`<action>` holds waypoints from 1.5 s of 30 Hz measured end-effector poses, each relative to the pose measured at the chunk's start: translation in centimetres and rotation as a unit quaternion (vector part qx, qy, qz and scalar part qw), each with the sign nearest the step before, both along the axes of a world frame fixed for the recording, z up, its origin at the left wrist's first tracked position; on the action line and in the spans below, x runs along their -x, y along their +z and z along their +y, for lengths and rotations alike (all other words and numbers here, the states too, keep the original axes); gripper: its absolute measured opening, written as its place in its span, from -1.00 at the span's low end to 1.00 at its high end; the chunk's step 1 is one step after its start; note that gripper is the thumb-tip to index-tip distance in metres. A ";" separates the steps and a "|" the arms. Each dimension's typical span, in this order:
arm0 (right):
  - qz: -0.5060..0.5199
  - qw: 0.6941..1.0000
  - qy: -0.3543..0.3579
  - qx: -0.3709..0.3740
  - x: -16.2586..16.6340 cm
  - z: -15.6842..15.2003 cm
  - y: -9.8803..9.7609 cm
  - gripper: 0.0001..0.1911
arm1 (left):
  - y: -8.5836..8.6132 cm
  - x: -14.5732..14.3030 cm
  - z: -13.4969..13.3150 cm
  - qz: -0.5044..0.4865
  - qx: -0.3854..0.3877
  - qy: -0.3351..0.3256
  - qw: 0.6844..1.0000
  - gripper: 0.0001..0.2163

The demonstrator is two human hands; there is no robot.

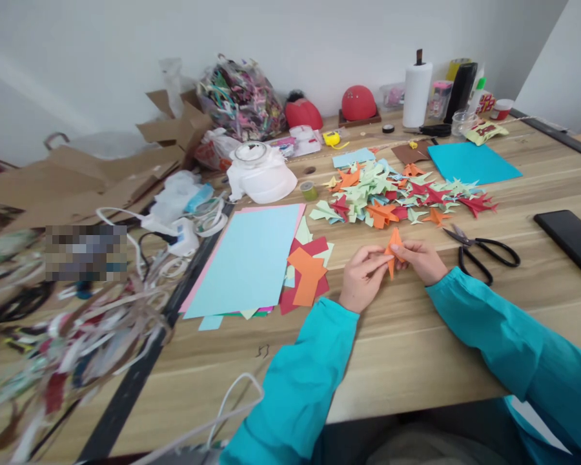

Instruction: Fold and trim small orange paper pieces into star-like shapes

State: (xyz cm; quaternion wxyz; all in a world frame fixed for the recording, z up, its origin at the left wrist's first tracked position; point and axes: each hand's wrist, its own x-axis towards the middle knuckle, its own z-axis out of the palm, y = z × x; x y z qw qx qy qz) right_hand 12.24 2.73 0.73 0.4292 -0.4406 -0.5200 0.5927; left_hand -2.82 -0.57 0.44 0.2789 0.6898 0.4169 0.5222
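Both of my hands pinch a small folded orange paper piece [394, 248] just above the wooden table [416, 342]. My left hand [363, 276] grips its lower left part with closed fingers. My right hand [420, 258] holds its right side, fingers pressed together. Beyond my hands lies a heap of folded paper shapes [397, 194] in green, orange and red. Left of my hands sit loose orange and red paper squares [307, 274] beside a stack of coloured sheets [246, 258] topped with light blue.
Black scissors [484, 250] lie right of my hands, a dark phone [571, 242] further right. A teal sheet [472, 163], paper towel roll [416, 93], red objects and a bag of scraps [242, 97] stand at the back. Cardboard, cords and ribbons crowd the left.
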 end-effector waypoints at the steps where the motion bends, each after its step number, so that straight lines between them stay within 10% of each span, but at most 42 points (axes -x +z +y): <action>1: -0.001 1.000 0.001 -0.003 0.0 0.0 0.0 -0.57 | 0.0 0.1 0.0 0.009 -0.010 0.004 1.000 -0.84; 17: -0.021 0.996 0.091 0.006 -0.7 0.3 0.2 -0.60 | -0.3 0.1 0.4 -0.086 0.097 0.032 0.991 -0.87; 33: 0.001 0.997 0.074 0.007 -0.7 0.3 0.1 -0.69 | -0.3 0.4 0.5 -0.037 0.032 0.040 0.998 -0.91; 45: -0.017 0.993 0.116 -0.022 -0.6 0.0 0.1 -0.69 | 0.1 -0.1 0.8 -0.253 0.247 0.034 0.935 -0.75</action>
